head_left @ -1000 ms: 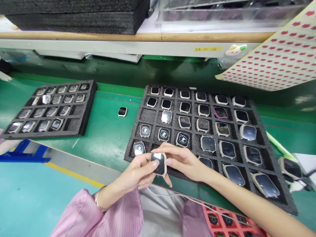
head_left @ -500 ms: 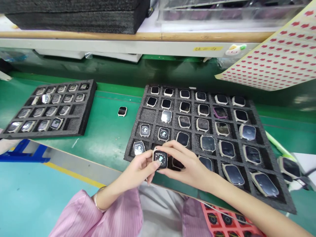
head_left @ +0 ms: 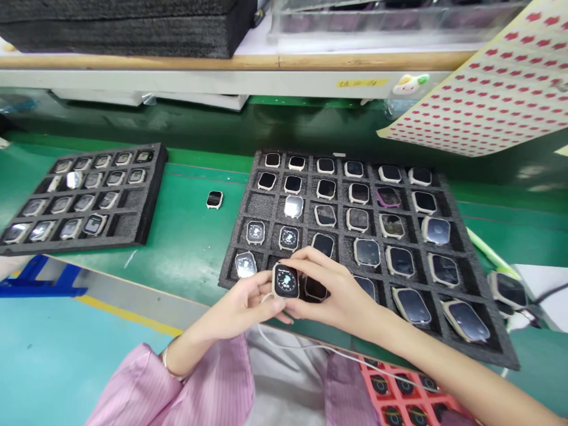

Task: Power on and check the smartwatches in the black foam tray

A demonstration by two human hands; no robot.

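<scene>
Watch (head_left: 285, 281) now unobscured in front, left fingers (head_left: 268, 309) shifted to its lower edge

Head-worn view, forward and down

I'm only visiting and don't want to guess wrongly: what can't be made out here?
All in the head view:
1. Held smartwatch: its back, turned from the camera; its lettering, too small.
2. White cable: upper end, hidden at the left hand.
3. Another smartwatch: partly covered by the right hand.
4. Red tray: cut off by the bottom edge, partly behind the right arm.
5. Yellow label: writing, too blurred.
</scene>
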